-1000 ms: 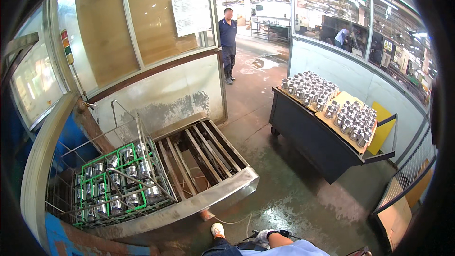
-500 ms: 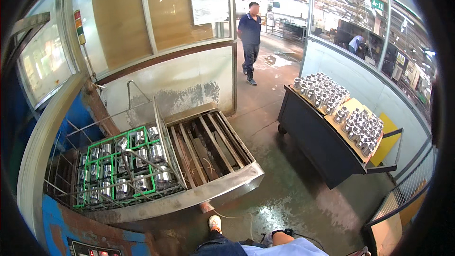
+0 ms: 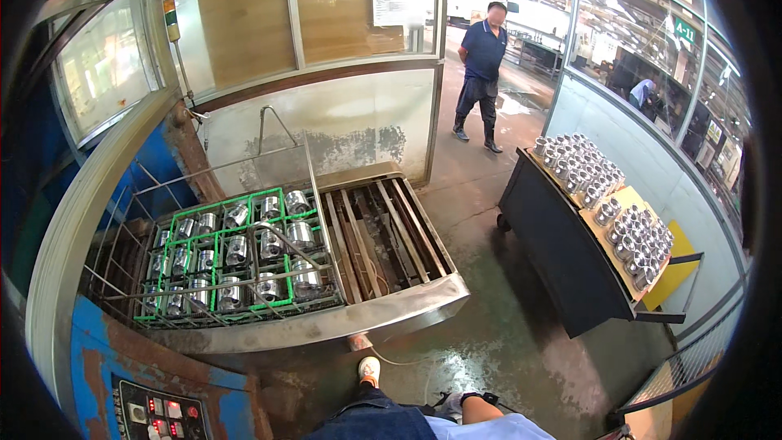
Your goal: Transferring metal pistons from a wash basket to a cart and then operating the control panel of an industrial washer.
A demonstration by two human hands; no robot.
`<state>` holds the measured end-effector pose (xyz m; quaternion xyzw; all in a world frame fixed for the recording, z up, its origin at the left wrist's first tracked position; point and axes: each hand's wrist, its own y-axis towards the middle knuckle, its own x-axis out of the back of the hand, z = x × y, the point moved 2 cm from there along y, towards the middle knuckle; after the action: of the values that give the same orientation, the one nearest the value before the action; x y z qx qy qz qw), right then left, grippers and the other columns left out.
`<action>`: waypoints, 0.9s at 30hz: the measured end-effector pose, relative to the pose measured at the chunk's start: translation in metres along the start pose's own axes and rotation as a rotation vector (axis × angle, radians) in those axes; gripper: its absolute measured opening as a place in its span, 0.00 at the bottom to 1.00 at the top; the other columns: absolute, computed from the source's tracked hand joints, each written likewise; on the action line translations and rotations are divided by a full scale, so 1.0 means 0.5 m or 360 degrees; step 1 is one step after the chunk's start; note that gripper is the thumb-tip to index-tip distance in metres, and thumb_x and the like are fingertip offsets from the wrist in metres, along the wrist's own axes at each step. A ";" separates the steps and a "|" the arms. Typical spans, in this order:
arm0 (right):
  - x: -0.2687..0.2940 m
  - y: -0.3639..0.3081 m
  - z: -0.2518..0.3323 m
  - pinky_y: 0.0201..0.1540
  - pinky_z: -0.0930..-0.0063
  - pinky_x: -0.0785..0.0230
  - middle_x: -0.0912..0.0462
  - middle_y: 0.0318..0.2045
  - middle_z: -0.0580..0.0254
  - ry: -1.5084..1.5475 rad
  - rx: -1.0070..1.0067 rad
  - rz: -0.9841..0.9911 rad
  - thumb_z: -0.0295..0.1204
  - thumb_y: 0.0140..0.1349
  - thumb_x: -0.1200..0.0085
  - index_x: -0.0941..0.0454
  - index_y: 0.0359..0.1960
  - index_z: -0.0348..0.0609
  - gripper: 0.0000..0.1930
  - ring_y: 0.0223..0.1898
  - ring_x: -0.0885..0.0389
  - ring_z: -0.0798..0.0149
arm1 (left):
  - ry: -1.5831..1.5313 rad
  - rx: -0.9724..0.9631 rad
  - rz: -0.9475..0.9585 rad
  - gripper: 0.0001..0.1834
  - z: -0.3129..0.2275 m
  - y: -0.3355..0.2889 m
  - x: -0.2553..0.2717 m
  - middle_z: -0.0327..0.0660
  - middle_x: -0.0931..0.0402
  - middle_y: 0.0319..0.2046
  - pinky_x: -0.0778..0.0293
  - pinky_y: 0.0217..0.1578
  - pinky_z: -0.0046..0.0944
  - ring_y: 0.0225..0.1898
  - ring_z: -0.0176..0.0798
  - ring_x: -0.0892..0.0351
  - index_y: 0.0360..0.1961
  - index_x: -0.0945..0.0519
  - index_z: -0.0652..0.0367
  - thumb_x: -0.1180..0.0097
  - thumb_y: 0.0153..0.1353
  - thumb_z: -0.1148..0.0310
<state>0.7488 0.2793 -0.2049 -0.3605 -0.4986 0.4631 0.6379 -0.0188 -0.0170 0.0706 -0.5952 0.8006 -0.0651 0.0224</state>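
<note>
Only a little of my right hand (image 3: 453, 404) shows at the bottom edge, beside my leg and light shoe (image 3: 369, 370). It has a black band at the wrist, and its fingers are too hidden to judge. My left hand is out of sight. Ahead on my left, a wire basket (image 3: 244, 310) sits in a steel washing tank (image 3: 383, 318). It carries green crates (image 3: 213, 216) filled with several shiny metal cylinders (image 3: 301, 235). Nothing is in my hand that I can see.
The tank's right half has bare slats (image 3: 383, 232). A dark cart (image 3: 562, 253) at right carries several more metal cylinders on brown sheets. Another person (image 3: 482, 73) stands at the far doorway. The concrete floor (image 3: 497, 334) is wet. A blue control panel (image 3: 155, 411) is at lower left.
My view has swung toward the tank, so the basket and cart appear closer and lower. The far person has stepped slightly. My arm stays low at the bottom edge.
</note>
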 end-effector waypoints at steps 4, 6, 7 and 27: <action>0.002 -0.003 0.018 0.50 0.58 0.23 0.12 0.46 0.54 -0.0026 0.0005 0.0010 0.42 0.66 0.49 0.15 0.50 0.49 0.18 0.49 0.14 0.54 | -0.0053 0.0744 -0.0882 0.30 -0.049 -0.035 -0.039 0.51 0.18 0.49 0.21 0.41 0.62 0.49 0.58 0.21 0.58 0.22 0.62 0.30 0.61 0.54; 0.016 -0.020 0.041 0.51 0.57 0.23 0.12 0.47 0.53 -0.0066 0.0028 0.0014 0.42 0.65 0.49 0.15 0.51 0.49 0.19 0.50 0.13 0.53 | -0.0040 0.0724 -0.0820 0.30 -0.055 -0.022 -0.050 0.51 0.19 0.50 0.21 0.41 0.63 0.49 0.57 0.21 0.58 0.23 0.64 0.30 0.61 0.54; 0.028 -0.032 0.055 0.51 0.57 0.23 0.12 0.47 0.53 -0.0196 0.0122 0.0035 0.42 0.65 0.49 0.15 0.51 0.49 0.19 0.50 0.13 0.53 | -0.0033 0.0715 -0.0797 0.31 -0.049 -0.016 -0.044 0.51 0.19 0.51 0.21 0.41 0.63 0.49 0.57 0.20 0.58 0.23 0.64 0.31 0.61 0.55; 0.457 -0.166 0.627 0.48 0.46 0.25 0.13 0.39 0.43 0.0019 0.0642 -0.1570 0.58 0.73 0.59 0.21 0.44 0.47 0.26 0.44 0.15 0.37 | -0.0035 0.0795 -0.0291 0.30 0.056 0.108 0.090 0.36 0.27 0.28 0.35 0.37 0.51 0.36 0.47 0.26 0.27 0.26 0.47 0.43 0.63 0.30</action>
<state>0.4807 0.4702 0.0170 0.0441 -0.5064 0.1928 0.8393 -0.0800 -0.0470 0.0379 -0.6417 0.7024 -0.2558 0.1714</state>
